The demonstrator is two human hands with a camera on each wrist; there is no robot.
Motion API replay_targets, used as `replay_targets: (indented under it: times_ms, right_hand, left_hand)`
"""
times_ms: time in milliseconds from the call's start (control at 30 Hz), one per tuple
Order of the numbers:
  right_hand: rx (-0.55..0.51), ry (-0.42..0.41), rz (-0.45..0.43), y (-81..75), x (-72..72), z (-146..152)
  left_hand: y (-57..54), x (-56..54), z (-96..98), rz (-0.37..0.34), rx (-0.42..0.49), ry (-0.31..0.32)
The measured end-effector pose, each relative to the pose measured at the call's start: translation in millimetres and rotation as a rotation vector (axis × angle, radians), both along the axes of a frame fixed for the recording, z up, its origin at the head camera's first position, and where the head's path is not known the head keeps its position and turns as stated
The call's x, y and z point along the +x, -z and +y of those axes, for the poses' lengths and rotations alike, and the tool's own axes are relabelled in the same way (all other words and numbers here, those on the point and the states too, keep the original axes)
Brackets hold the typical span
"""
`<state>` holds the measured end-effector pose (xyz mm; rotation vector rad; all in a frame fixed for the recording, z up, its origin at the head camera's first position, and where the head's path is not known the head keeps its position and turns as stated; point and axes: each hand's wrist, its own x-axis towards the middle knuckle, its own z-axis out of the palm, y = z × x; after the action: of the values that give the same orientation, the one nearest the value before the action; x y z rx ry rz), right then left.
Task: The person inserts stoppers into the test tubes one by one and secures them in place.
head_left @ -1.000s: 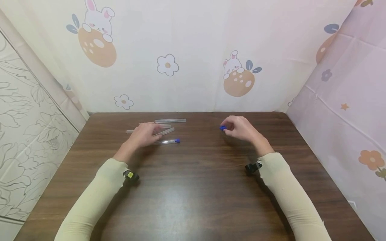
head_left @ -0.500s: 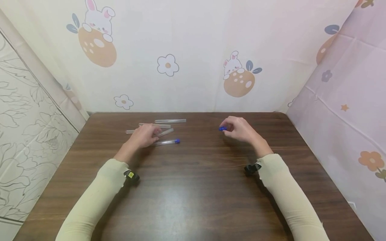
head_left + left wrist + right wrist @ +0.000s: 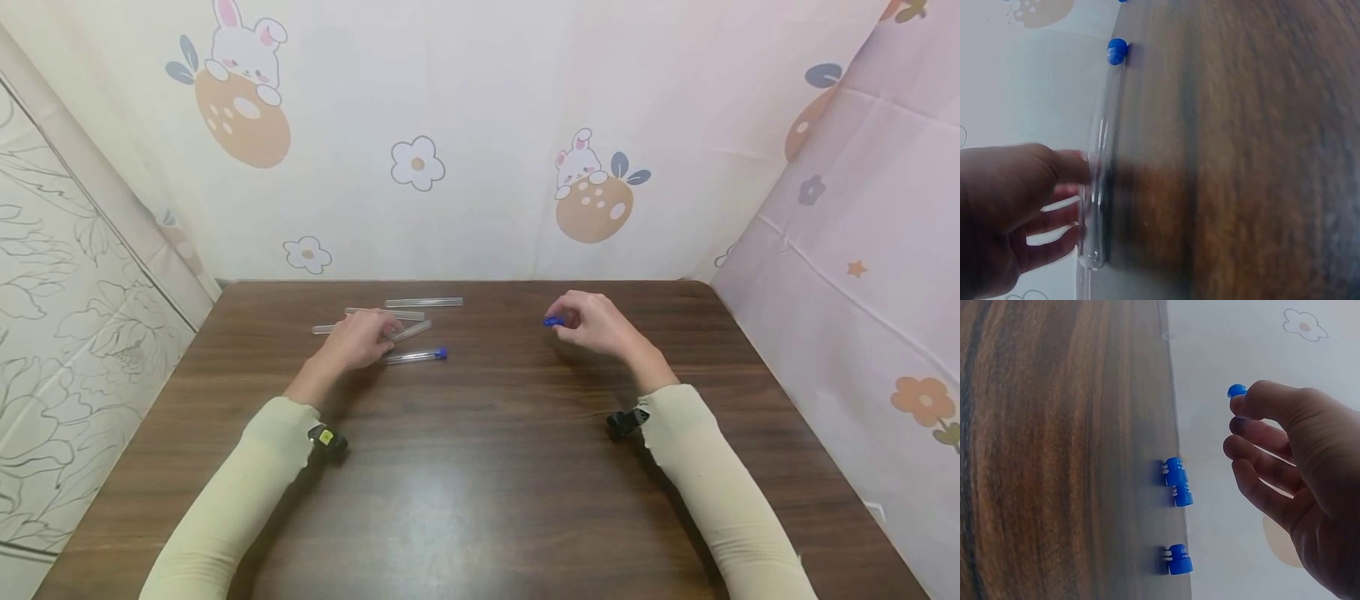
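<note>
Blue cap pinched by right hand; clear tube slants rightward from left hand, grip unclear.

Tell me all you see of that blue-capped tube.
The tube is clear, long and slim, glass or plastic by its look. One end is rounded; the other wears a blue cap. It lies on the brown table, cap end pointing right, beside the left hand; whether they touch is unclear.

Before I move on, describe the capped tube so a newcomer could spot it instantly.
On the brown table, find the left hand in the head view. The capped tube lies by that hand, closest to the person among the clear tubes there. Only this one shows a blue cap on its end.
</note>
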<state>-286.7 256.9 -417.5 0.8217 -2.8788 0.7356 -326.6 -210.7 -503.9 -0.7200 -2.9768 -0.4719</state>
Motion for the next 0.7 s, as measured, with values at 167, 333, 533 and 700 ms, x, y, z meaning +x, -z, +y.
replay_targets:
  times_ms: [167,333,533,700]
  right_hand:
    - [0.002,-0.001,0.011,0.1,-1.2,0]
    - [0.0,-0.002,0.037,-1.8,-1.0,-1]
    - [-0.024,-0.008,0.055,-6.7,0.3,-2]
    - [-0.037,-0.01,0.067,-12.5,0.0,-3]
  left_hand:
    - [-47.8,34.9,14.6,0.001,0.033,-0.039]
    - [-67.5,47.7,20.6,0.001,0.049,-0.069]
    - [-72.2,48.3,19.0,0.019,0.071,-0.081]
    - [-78.7,49.9,17.6,0.039,0.097,-0.092]
